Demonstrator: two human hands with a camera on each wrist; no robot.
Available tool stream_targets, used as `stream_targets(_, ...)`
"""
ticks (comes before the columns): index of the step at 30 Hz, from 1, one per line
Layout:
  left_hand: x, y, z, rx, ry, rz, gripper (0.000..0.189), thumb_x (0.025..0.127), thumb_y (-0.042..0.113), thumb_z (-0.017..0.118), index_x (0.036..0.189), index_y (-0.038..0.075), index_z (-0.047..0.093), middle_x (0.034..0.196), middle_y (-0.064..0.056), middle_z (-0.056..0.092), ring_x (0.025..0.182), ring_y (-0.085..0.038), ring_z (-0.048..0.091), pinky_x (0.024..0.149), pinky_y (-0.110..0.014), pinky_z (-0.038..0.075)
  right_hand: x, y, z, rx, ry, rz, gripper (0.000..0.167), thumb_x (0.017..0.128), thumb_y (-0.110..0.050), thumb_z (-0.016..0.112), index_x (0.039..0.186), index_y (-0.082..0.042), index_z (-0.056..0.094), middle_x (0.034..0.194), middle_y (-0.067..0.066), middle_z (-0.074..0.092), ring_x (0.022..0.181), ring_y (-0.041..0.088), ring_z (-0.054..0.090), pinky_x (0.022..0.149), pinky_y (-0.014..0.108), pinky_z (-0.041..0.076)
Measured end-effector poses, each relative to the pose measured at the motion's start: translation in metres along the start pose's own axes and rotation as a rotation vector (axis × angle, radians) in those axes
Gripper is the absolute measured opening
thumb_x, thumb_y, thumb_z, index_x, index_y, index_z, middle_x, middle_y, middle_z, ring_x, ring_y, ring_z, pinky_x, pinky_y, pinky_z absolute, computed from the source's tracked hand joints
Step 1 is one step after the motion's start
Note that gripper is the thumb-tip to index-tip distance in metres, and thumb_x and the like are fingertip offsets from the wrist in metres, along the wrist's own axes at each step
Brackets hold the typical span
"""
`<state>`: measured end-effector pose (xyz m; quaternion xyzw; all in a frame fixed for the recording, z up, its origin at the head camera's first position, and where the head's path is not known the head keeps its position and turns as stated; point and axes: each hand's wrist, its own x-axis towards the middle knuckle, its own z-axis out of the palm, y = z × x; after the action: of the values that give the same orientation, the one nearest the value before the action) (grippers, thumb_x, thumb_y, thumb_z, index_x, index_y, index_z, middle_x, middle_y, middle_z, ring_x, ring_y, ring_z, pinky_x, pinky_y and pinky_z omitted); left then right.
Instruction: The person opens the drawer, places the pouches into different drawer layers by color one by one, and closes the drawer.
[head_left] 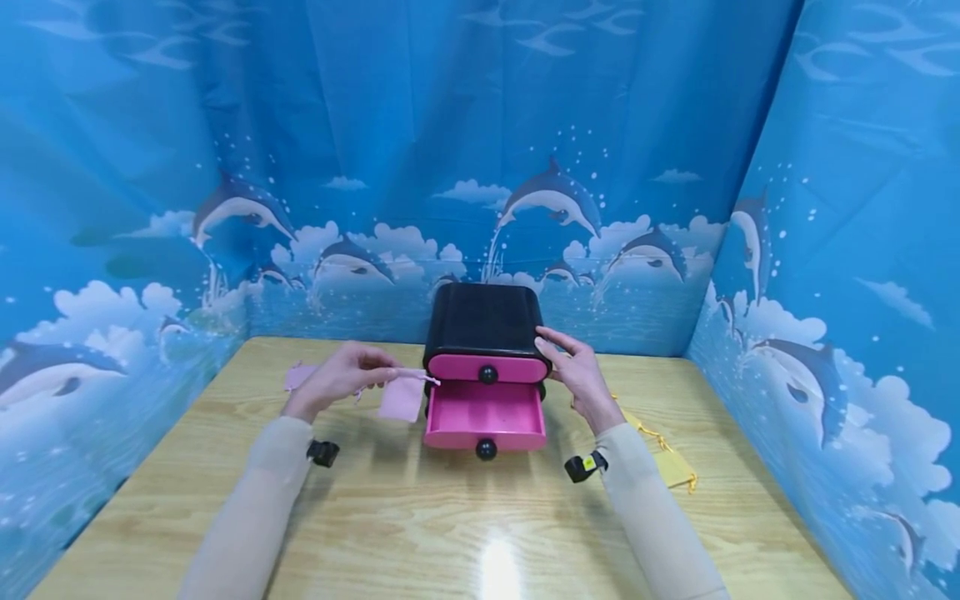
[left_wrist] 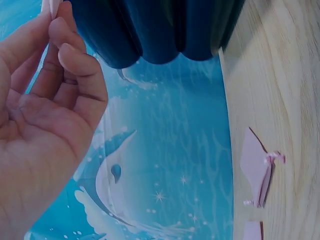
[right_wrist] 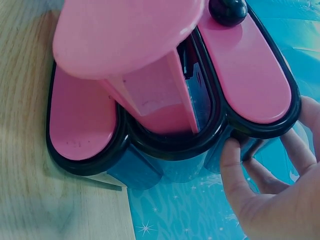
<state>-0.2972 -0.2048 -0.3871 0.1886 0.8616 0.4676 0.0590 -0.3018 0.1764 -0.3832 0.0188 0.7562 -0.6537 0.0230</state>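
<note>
My left hand [head_left: 351, 377] pinches a pink drawstring pouch [head_left: 402, 400] by its top between thumb and fingertips. The pouch hangs just left of a pulled-out pink drawer [head_left: 486, 439] with a black round knob. That drawer is the middle one of a black drawer box [head_left: 486, 321] with three stacked tiers. The drawers above and below, the top one [right_wrist: 255, 75] among them, are pushed in. My right hand [head_left: 579, 371] grips the upper tier at its right side, thumb and fingers on either side in the right wrist view.
Pink pouches [left_wrist: 257, 170] with twisted cords lie on the wooden table [head_left: 420, 525] to the left, partly behind my left hand. Yellow pouches [head_left: 672, 467] lie to the right, beside my right forearm. A blue dolphin-print curtain [head_left: 405, 167] hangs behind the table and along its sides.
</note>
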Motion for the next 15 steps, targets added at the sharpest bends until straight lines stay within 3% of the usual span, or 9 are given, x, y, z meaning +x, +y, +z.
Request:
stream_targets(4, -0.002, 0.011, 0.006, -0.021, 0.008, 0.039, 0.023, 0.093, 0.025, 0.069, 0.109, 0.009, 0.074, 0.099, -0.007, 0.072, 0.085, -0.025, 0.062, 0.075, -0.038, 0.054, -0.001, -0.001, 0.000, -0.001, 0.001, 0.010, 0.051, 0.091, -0.048, 0.066, 0.138, -0.031, 0.057, 0.156, -0.001, 0.037, 0.124, 0.032, 0.058, 0.108, 0.048, 0.043)
stream_targets(10, -0.001, 0.023, 0.020, -0.058, 0.016, 0.089, 0.021, 0.091, 0.024, 0.072, 0.106, 0.010, 0.074, 0.099, -0.009, 0.073, 0.082, -0.030, 0.064, 0.071, -0.038, 0.056, -0.003, -0.003, 0.000, -0.008, -0.005, 0.011, 0.051, 0.092, -0.047, 0.066, 0.139, -0.031, 0.056, 0.156, 0.000, 0.037, 0.125, 0.032, 0.057, 0.108, 0.049, 0.043)
stream_targets(12, 0.002, 0.022, 0.027, -0.055, 0.026, 0.114, 0.020, 0.090, 0.026, 0.073, 0.104, 0.012, 0.075, 0.099, -0.007, 0.073, 0.079, -0.026, 0.065, 0.068, -0.035, 0.056, -0.002, -0.002, 0.000, -0.009, -0.006, 0.006, 0.051, 0.092, -0.047, 0.066, 0.139, -0.030, 0.056, 0.156, 0.000, 0.037, 0.127, 0.031, 0.056, 0.107, 0.048, 0.045)
stream_targets(15, 0.003, 0.025, 0.036, -0.057, 0.047, 0.143, 0.018, 0.089, 0.026, 0.074, 0.102, 0.014, 0.076, 0.097, -0.006, 0.074, 0.080, -0.030, 0.066, 0.066, -0.032, 0.056, -0.001, -0.003, 0.000, -0.010, -0.001, -0.001, 0.051, 0.091, -0.047, 0.066, 0.138, -0.031, 0.057, 0.155, -0.001, 0.039, 0.131, 0.028, 0.053, 0.105, 0.046, 0.047)
